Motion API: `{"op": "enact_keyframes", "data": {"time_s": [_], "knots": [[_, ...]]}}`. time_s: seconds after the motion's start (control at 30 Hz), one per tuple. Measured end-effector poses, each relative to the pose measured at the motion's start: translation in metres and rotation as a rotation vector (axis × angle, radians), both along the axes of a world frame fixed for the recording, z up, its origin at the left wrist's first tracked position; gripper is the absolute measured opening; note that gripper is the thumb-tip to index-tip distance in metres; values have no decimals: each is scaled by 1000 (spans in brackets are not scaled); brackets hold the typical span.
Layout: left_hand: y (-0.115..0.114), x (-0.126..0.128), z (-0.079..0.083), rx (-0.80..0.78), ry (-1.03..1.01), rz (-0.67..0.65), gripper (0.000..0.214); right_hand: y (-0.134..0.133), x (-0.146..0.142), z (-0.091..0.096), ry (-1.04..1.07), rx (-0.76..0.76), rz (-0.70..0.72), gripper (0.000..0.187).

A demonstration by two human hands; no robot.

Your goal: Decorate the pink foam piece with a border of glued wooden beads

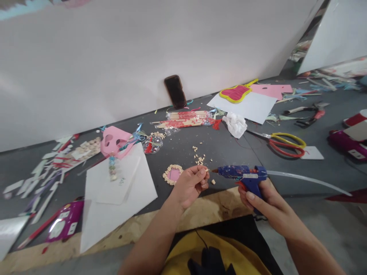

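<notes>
My right hand (265, 202) grips the handle of a blue glue gun (242, 173) with a clear glue stick (308, 179) sticking out behind it. The gun's nozzle points left at my left hand (191, 184), whose fingertips pinch a small pale bead (207, 170) right at the nozzle tip. Just left of that hand lies a small pink square framed with beads (172, 174). Loose pale beads (199, 157) are scattered on the grey table just beyond, and one lies below the nozzle.
White paper sheets (120, 191) lie at left with a pink mask (114, 141) behind. A pack of wooden sticks (186, 119), a dark phone (175, 91) leaning on the wall, crumpled tissue (235, 124), yellow-red scissors (283, 143) and pliers (311, 112) lie further back.
</notes>
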State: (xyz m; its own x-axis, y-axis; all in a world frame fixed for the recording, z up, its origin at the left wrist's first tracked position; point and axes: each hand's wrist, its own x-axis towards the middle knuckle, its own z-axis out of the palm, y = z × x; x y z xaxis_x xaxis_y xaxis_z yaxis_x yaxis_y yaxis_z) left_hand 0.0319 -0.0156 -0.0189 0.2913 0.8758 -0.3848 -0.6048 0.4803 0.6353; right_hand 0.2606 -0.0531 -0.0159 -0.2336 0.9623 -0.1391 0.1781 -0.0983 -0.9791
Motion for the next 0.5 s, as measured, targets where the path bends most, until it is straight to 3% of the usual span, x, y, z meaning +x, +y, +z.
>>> {"op": "enact_keyframes", "data": {"time_s": [0.5], "knots": [[-1,3,2,-46,-50,25,28,0,-4,6,-136,89,34,22]]}}
